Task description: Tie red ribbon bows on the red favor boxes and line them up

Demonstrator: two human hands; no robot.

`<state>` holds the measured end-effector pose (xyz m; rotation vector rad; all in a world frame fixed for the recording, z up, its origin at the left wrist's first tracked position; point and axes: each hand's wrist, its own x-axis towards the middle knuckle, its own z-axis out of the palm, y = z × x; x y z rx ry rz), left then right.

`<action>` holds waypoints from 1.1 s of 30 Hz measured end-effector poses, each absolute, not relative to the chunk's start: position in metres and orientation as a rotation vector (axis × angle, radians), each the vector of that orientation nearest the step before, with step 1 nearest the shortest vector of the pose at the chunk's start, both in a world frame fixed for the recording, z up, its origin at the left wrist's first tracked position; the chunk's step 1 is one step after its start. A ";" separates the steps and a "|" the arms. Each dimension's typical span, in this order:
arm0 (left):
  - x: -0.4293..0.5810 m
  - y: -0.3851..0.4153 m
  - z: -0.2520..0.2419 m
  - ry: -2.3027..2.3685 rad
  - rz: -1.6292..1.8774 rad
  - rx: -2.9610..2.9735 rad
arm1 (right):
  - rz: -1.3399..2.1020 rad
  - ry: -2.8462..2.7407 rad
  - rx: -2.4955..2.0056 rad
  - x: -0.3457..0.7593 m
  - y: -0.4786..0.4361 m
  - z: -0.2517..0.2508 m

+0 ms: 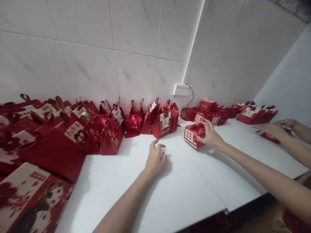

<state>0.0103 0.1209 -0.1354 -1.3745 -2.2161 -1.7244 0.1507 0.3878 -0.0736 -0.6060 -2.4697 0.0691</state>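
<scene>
My right hand (212, 136) grips a small red gift box (190, 136) from its right side. A cream label with red characters marks the front of the box, and a shiny ribbon is tied over its top. Its underside seems slightly tilted above the white tabletop (194, 174), though I cannot tell whether it touches. To the left, my left hand (156, 159) hovers low over the table, fingers loosely bent and apart, with nothing in it. Just beyond those fingertips stands a red gift box with a floral tag (165, 123).
Many red gift boxes with ribbon loops (109, 129) crowd the left and back. More red boxes (209, 111) are stacked behind my right hand. At the far right, another person's hands (274, 129) handle a flat red item. A power strip (182, 90) hangs on the tiled wall.
</scene>
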 end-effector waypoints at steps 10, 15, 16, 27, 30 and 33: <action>-0.039 0.060 -0.089 -1.943 -1.928 -0.931 | 0.583 -2.759 -0.357 0.112 0.181 -0.034; -0.054 0.009 -0.083 -2.065 -1.939 -0.993 | 0.943 -2.670 -0.375 0.084 0.170 -0.022; -0.054 0.004 -0.083 -2.111 -1.950 -1.006 | 1.028 -2.575 -0.403 0.077 0.176 -0.025; -0.035 -0.005 -0.058 -2.520 -1.841 -1.223 | 1.944 -2.527 -0.318 0.061 0.211 -0.091; -0.045 -0.024 -0.045 -3.087 -1.665 -1.482 | 2.275 -2.627 -0.174 0.071 0.221 -0.084; -0.050 -0.034 -0.038 -3.400 -1.511 -1.784 | 2.342 -2.758 0.058 0.079 0.228 -0.073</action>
